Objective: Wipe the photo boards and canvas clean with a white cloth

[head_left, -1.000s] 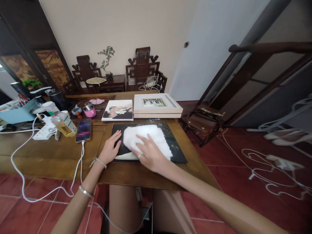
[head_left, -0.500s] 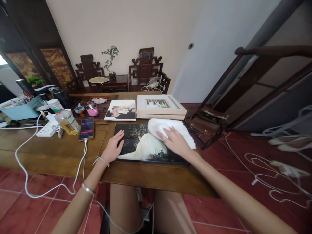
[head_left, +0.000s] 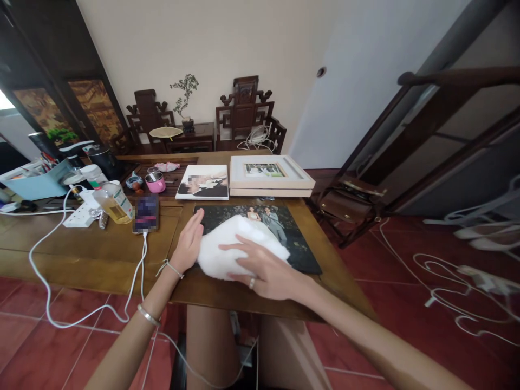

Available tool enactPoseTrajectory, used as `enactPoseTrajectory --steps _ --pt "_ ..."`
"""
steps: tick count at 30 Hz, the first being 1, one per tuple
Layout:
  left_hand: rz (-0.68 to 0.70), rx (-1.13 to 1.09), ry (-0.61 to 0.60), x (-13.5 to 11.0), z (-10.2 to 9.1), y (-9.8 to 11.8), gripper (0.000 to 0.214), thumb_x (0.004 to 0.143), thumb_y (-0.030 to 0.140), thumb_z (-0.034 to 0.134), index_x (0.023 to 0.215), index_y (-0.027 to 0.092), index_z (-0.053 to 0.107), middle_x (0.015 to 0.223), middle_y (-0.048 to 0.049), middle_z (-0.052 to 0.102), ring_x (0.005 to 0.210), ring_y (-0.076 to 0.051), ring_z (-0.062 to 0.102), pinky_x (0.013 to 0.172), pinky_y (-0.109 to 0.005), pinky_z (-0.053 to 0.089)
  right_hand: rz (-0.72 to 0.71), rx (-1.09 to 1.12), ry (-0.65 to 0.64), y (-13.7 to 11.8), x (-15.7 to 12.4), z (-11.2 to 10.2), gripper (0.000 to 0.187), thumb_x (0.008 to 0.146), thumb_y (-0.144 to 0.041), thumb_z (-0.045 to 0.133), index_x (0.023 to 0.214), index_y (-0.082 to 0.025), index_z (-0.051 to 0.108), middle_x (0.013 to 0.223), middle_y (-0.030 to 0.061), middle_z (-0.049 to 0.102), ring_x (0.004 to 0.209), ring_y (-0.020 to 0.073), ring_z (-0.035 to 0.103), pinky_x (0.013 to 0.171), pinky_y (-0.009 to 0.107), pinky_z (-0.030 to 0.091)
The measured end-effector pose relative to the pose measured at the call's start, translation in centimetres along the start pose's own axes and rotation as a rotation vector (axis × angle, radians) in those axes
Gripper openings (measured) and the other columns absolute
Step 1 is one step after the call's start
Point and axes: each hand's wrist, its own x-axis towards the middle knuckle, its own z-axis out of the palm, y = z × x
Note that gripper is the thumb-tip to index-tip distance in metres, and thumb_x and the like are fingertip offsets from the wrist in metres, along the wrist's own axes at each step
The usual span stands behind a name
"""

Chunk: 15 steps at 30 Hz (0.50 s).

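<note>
A dark wedding photo panel (head_left: 298,246) lies flat on the wooden table (head_left: 341,281), showing a couple outdoors. My right hand (head_left: 264,268) presses a fluffy white towel (head_left: 227,233) onto it, with the fingers spread over the cloth. The towel covers the panel's lower left and middle. At the panel's left edge rests my left hand (head_left: 189,244), its fingers stretched out and holding nothing. Part of the panel's picture is hidden by the towel and my right hand.
Behind the panel lie a white photo board (head_left: 203,176) and stacked framed pictures (head_left: 270,176). On the left are a charging phone (head_left: 145,214), an oil-coloured bottle (head_left: 116,203), a power strip (head_left: 81,215), a pink cup (head_left: 155,184) and a blue box (head_left: 36,181). A white cable hangs over the front edge.
My right hand has swept the towel from the panel's upper right to its lower left, uncovering the couple. My left hand stays at the left edge.
</note>
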Motion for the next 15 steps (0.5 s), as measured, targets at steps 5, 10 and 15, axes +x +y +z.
enactPoseTrajectory --steps 5,10,15 --pt "0.030 0.082 -0.132 0.1 0.4 -0.4 0.038 0.089 0.032 0.039 0.116 0.014 0.058 0.130 -0.0119 0.052 0.127 -0.022 0.040 0.108 -0.040 0.030 0.411 -0.056 0.095 4.4 0.5 -1.4 0.036 0.090 -0.042 0.036 0.081 -0.019 0.062 0.101 0.0092 0.066 0.122 0.0307 0.041 0.096 0.043 0.035" --pt "0.019 0.017 -0.094 0.1 0.4 -0.7 0.041 0.089 0.031 0.040 0.128 0.018 0.046 0.135 -0.0106 0.046 0.128 -0.021 0.038 0.109 -0.041 0.026 0.491 -0.095 0.204 7.6 7.2 -0.6 0.037 0.093 -0.038 0.030 0.088 -0.017 0.060 0.102 0.0105 0.066 0.101 0.0270 0.056 0.095 0.041 0.031" --pt "-0.137 -0.287 0.156 0.3 0.0 -0.6 0.043 0.091 0.037 0.035 0.130 0.019 0.036 0.133 -0.0118 0.045 0.124 -0.020 0.043 0.106 -0.038 0.028 0.386 -0.068 0.192 5.9 11.2 1.2 0.032 0.093 -0.035 0.034 0.099 -0.019 0.060 0.112 0.0073 0.063 0.108 0.0233 0.053 0.100 0.039 0.026"
